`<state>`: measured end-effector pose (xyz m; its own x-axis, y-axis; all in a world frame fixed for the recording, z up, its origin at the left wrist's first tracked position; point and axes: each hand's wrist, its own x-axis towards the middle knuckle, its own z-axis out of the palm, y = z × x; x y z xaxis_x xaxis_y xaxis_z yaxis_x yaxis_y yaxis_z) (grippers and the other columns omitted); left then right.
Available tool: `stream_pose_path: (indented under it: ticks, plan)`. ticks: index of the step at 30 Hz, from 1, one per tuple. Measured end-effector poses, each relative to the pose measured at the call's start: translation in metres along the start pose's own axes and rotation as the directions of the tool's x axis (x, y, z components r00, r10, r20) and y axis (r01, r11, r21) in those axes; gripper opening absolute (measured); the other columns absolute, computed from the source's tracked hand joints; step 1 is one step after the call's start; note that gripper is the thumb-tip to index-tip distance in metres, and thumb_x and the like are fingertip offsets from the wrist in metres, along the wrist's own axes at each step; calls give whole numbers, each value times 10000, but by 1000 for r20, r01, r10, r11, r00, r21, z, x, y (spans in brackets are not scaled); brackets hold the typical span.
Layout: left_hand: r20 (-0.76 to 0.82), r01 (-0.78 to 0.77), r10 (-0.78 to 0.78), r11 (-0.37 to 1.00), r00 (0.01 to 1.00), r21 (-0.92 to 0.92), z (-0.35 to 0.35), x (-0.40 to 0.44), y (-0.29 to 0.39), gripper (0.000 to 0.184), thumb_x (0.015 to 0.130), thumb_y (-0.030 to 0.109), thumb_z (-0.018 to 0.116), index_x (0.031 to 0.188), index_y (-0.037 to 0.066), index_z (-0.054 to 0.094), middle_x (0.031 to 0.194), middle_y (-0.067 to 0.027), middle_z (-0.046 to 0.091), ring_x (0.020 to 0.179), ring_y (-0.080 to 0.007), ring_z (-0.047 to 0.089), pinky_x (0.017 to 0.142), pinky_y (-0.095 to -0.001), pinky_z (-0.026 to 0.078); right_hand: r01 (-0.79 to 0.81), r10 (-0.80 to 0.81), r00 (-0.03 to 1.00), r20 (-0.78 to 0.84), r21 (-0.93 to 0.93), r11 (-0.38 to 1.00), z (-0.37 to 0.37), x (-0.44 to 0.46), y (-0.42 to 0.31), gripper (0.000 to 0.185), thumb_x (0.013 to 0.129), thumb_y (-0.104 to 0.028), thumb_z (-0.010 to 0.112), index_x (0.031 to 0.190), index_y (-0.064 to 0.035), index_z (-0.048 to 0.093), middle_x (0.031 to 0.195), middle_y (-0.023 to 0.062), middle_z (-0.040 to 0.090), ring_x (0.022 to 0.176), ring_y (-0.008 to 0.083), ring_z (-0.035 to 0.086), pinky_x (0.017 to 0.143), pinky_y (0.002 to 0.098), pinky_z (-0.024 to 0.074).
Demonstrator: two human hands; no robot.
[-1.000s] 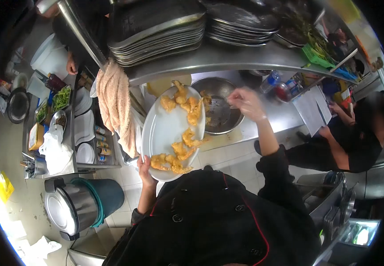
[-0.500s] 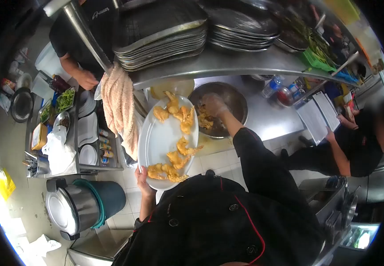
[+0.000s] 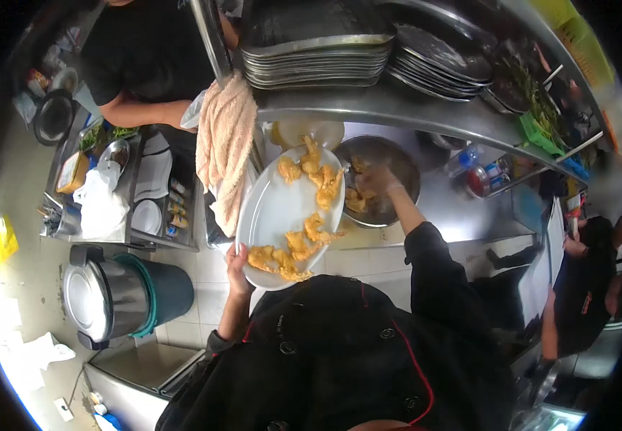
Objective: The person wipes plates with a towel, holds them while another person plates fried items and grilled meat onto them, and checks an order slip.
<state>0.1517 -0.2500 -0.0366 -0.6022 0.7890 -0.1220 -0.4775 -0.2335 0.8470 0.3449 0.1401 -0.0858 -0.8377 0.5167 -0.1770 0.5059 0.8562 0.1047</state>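
Note:
My left hand (image 3: 237, 269) grips the lower left rim of a white oval plate (image 3: 271, 212), which is held tilted in front of my chest. Golden fried pieces (image 3: 300, 244) lie along the plate's right side, from top to bottom. My right hand (image 3: 380, 181) is inside a round metal bowl (image 3: 404, 161), over more fried pieces (image 3: 357, 201). It is blurred, and its fingers cannot be made out. Behind the plate's top edge sits a pale yellow round item (image 3: 325, 131).
Stacked metal trays (image 3: 318, 65) and oval platters (image 3: 440, 65) fill the shelf above. A towel (image 3: 225, 144) hangs left of the plate. A person (image 3: 146, 65) stands behind a side shelf; another person (image 3: 583, 302) is at the right. A large cooker (image 3: 103, 294) stands lower left.
My right hand went down into the bowl and remains there, slightly shifted. The plate is still in my left hand. The view has swung, and the person at upper left has come further into sight.

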Motion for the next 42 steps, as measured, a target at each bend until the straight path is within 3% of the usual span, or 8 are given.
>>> stream_pose_path:
  ticks: [3, 5, 7, 14, 19, 29, 38, 42]
  plan:
    - [-6, 27, -27, 999, 1000, -23, 6, 5, 3, 419, 848, 327, 539, 1079, -23, 527, 916, -94, 611, 808, -175, 596, 734, -289, 472, -73, 167, 927, -335, 276, 958, -72, -46, 11, 186, 699, -195, 674, 838, -72, 675, 887, 162, 644, 792, 234, 637, 701, 364, 489]
    - [-9, 53, -53, 998, 999, -19, 5, 8, -1, 417, 844, 331, 540, 1070, -18, 518, 899, -99, 604, 804, -186, 594, 732, -304, 475, -79, 324, 924, -201, 731, 678, -140, -79, -4, 181, 730, -184, 681, 842, -42, 666, 842, 153, 643, 697, 193, 647, 622, 323, 505]
    - [17, 107, -108, 994, 994, 30, -1, 14, -9, 416, 836, 338, 542, 1053, -14, 498, 883, -111, 585, 817, -212, 588, 737, -338, 479, 165, 289, 886, -362, 830, 533, -194, -108, -27, 150, 773, -157, 654, 859, -34, 664, 809, 135, 642, 626, 161, 642, 580, 274, 510]
    - [169, 209, -199, 977, 965, -41, 40, 26, -19, 389, 842, 289, 574, 1052, -35, 535, 924, -117, 614, 831, -191, 606, 746, -302, 483, 571, -252, 756, -604, 421, 705, -247, -88, -103, 164, 751, -168, 632, 845, -39, 666, 783, 115, 646, 721, 248, 631, 694, 344, 491]
    - [246, 267, -264, 964, 933, 22, 45, 32, -25, 450, 846, 333, 557, 1079, -46, 493, 926, -176, 598, 838, -266, 612, 764, -374, 501, 328, -228, 944, -238, 628, 705, -207, -43, -113, 146, 683, -163, 666, 760, -39, 655, 773, 119, 637, 770, 266, 606, 728, 339, 465]
    - [131, 244, -241, 970, 962, -6, 50, 21, -20, 411, 865, 306, 544, 1107, -23, 497, 939, -130, 600, 868, -213, 593, 764, -330, 480, 229, -100, 967, -234, 632, 740, -205, -43, -90, 161, 726, -157, 634, 820, -31, 662, 794, 135, 653, 764, 268, 626, 718, 351, 475]
    - [31, 143, -145, 988, 989, 48, 20, 13, -21, 408, 866, 303, 521, 1105, -27, 492, 936, -139, 595, 825, -229, 596, 747, -344, 485, 225, 129, 800, -585, 493, 840, -199, -87, -51, 294, 850, -338, 546, 868, -62, 645, 805, 146, 632, 796, 316, 594, 745, 402, 457]
    - [-47, 122, -121, 992, 992, 34, 1, -1, -12, 403, 861, 335, 523, 1074, -7, 503, 941, -135, 589, 828, -228, 585, 752, -353, 480, 31, 213, 891, -402, 522, 852, -126, -75, -5, 194, 839, -221, 513, 903, -82, 631, 857, 143, 624, 857, 328, 577, 799, 423, 440]
